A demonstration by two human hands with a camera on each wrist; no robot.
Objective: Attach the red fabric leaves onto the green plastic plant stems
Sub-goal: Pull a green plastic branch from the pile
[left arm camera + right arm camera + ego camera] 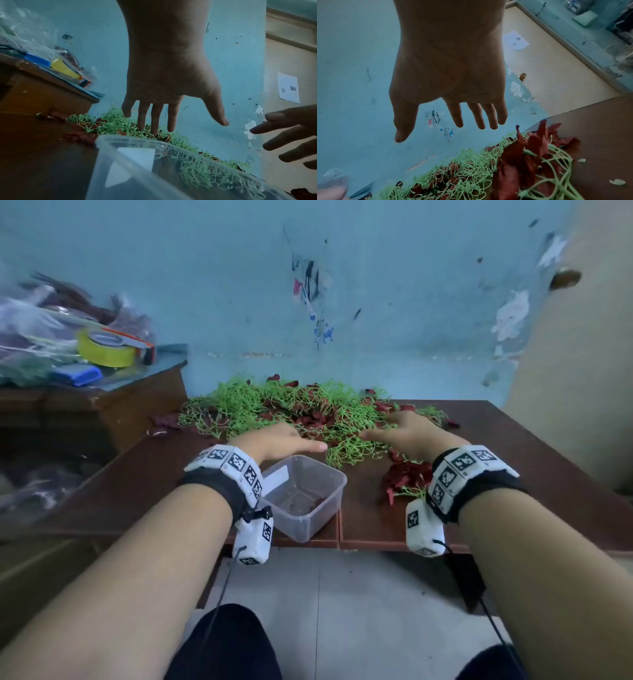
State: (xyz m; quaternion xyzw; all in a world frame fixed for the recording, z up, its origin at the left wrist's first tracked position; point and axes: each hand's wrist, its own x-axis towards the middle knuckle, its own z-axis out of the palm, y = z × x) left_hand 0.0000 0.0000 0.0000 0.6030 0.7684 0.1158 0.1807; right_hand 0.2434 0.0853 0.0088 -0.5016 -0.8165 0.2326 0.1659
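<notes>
A heap of green plastic stems (246,405) mixed with red fabric leaves (311,419) lies at the back of the brown table (513,446). My left hand (281,440) hovers over its near edge, fingers straight and spread, holding nothing (164,94). My right hand (407,433) is likewise flat and spread above the heap's right side (450,83). A stem with red leaves attached (407,477) lies near my right wrist (530,155).
A clear plastic tub (305,494) stands at the table's front edge under my left wrist, a few red scraps inside. A lower side table (102,402) on the left carries bags, a yellow tape roll (106,347) and a blue item. A blue wall stands behind.
</notes>
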